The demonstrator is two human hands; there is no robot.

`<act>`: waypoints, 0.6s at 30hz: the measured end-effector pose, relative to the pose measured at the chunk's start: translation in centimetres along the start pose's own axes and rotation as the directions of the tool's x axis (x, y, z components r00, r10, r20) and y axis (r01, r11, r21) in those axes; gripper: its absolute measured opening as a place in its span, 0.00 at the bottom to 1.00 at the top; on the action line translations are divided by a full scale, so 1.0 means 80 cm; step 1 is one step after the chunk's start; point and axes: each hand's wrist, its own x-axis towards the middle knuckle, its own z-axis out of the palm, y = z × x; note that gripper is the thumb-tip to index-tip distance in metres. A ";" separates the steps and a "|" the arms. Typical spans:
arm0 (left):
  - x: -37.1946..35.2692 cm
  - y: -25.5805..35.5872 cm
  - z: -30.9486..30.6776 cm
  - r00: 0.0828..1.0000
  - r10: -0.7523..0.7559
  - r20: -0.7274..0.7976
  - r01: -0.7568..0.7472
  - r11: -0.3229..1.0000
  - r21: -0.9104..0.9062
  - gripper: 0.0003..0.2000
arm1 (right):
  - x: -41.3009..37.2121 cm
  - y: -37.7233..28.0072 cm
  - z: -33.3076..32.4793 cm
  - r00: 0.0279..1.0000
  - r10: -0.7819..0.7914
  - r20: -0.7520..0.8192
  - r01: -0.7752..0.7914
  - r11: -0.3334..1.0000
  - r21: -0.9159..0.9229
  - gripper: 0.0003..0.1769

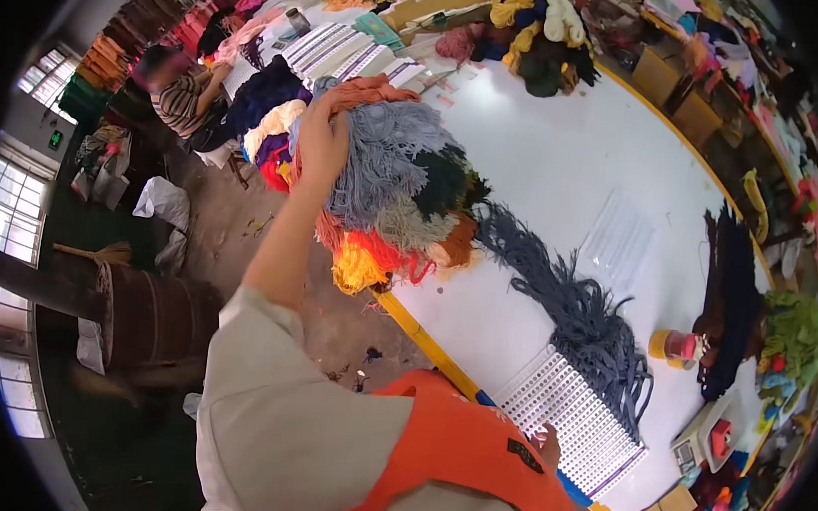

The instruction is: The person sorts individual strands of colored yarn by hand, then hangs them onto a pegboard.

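My left hand [324, 145] reaches into a big heap of yarn at the table's left edge. Its fingers curl round yarn where a rust-coloured skein [371, 91] meets grey-blue yarn [377, 152]; the fingertips are partly hidden. Yellow yarn [360, 267] and cream yarn [277, 119] also lie in the heap. Close to my orange apron, my right hand [547, 444] is at the edge of a white card with rows of holes [572, 412]. Its few visible fingers are apart, with nothing seen in them. Dark grey yarn [573, 296] stretches from the heap to the card.
White table [544, 152] has a yellow edge. Striped cards [336, 50] lie at the far end, near a seated person [181, 96]. To the right are navy yarn [729, 300], a tape roll [677, 346] and a scale [710, 433]. A rusty drum [156, 316] stands left.
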 end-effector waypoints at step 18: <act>0.082 -0.035 0.090 0.872 0.027 0.489 -0.376 0.676 0.634 0.16 | -0.053 0.088 0.064 0.952 0.291 0.093 -0.291 0.957 -0.017 0.23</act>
